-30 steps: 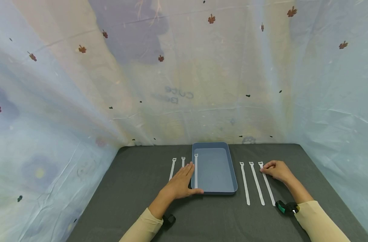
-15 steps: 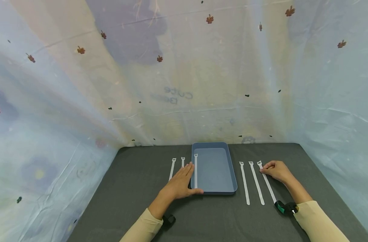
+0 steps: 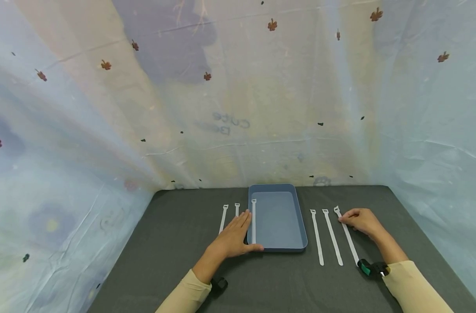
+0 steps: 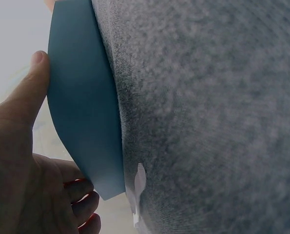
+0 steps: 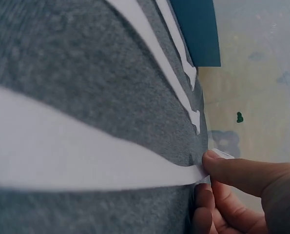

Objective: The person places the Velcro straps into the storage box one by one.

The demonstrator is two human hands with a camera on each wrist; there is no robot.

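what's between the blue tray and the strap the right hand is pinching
Two more white straps lie side by side on the grey mat between the tray and the pinched strap; the head view shows it. The right hand pinches that strap's far end.

The person wears long beige sleeves [image 3: 412, 284] reaching to both wrists. Behind the fingers of the right hand [image 3: 362, 221], a black wrist strap [image 3: 370, 268] with a green patch; the left hand [image 3: 233, 238] has a plain black one [image 3: 219, 284].

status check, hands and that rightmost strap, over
Right hand pinches rightmost white strap near its far end. Left hand flat against blue tray. Nothing in the way.
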